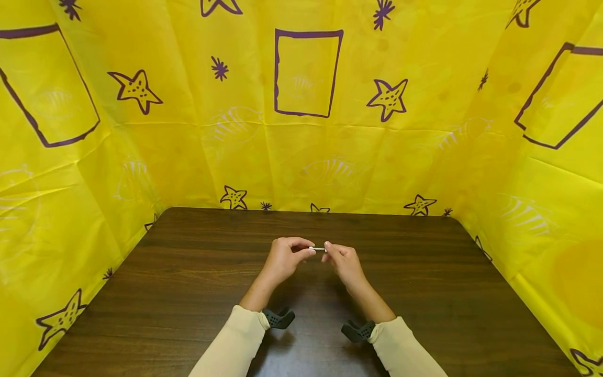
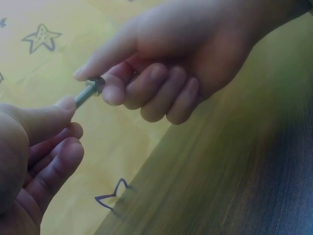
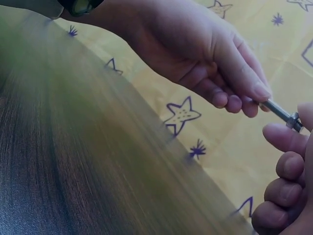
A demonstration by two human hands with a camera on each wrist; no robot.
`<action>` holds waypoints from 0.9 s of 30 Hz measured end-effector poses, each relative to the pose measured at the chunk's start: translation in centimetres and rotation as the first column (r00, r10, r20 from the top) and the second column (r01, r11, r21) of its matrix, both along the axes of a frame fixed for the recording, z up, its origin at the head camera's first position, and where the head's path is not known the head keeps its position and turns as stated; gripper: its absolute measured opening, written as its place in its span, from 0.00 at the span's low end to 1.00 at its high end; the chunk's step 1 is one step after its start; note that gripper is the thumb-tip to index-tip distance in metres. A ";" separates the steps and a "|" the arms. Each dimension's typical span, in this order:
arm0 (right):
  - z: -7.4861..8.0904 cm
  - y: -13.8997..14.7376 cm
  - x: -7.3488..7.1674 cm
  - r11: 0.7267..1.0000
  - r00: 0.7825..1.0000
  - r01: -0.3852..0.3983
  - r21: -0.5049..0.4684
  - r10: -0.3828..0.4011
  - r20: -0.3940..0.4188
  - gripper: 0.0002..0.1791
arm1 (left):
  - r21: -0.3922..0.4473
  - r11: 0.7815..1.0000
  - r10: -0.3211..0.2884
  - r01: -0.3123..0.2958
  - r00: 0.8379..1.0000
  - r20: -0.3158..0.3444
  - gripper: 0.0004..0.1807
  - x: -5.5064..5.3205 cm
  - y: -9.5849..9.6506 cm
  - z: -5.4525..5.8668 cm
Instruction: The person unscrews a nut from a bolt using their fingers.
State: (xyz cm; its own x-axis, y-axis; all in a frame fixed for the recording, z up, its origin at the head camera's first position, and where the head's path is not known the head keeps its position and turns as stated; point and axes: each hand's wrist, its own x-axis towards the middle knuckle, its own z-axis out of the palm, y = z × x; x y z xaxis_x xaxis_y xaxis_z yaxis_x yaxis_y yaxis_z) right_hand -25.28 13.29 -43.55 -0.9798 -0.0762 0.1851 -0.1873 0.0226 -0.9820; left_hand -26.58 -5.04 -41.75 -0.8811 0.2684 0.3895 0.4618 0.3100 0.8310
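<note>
A thin silvery bolt point(image 1: 318, 248) is held level between both hands, above the table. My left hand point(image 1: 285, 258) pinches one end of it with thumb and fingers. At the other end, the thumb and index finger of my right hand point(image 1: 347, 265) pinch a metal nut point(image 3: 294, 121). Its other fingers are curled in toward the palm. Threads show on the bare shank point(image 2: 86, 94) between the hands in the left wrist view. Fingers of the left hand point(image 3: 215, 63) cover the bolt's far end in the right wrist view, so its head is hidden.
A dark wood-grain table point(image 1: 188, 283) lies beneath both hands. Yellow cloth point(image 1: 301, 157) printed with starfish and fish surrounds its back and sides. Each wrist carries a dark strap mount, one on the left point(image 1: 279, 318) and one on the right point(image 1: 358, 331).
</note>
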 end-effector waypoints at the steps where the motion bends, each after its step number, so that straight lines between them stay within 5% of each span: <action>1: 0.4 0.0 0.3 1.000 1.000 -0.010 -0.002 0.010 -0.001 0.22 | 0.000 1.000 -0.002 0.002 1.000 0.001 0.08 0.0 0.0 0.0; 9: 2.2 -0.2 1.6 0.999 0.999 -0.041 -0.011 0.040 -0.036 0.14 | -0.010 1.000 0.004 -0.004 1.000 0.001 0.08 0.0 -0.2 0.1; 18: -0.3 0.3 0.0 0.991 0.997 -0.072 -0.116 0.066 -0.050 0.08 | -0.007 1.000 0.010 -0.011 1.000 -0.008 0.07 0.0 -0.3 0.1; 27: -0.6 0.4 0.0 0.988 0.992 -0.100 -0.121 0.089 -0.094 0.11 | -0.006 1.000 0.012 -0.012 1.000 -0.015 0.06 -0.1 -0.4 0.0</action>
State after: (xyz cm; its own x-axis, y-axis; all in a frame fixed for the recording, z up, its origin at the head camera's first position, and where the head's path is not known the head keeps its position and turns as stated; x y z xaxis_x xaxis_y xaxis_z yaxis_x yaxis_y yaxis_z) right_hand -25.32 13.66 -44.11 -0.9488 -0.1383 0.2841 -0.2684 -0.1214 -0.9556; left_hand -26.66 -5.43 -41.75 -0.8781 0.2605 0.4013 0.4707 0.3204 0.8221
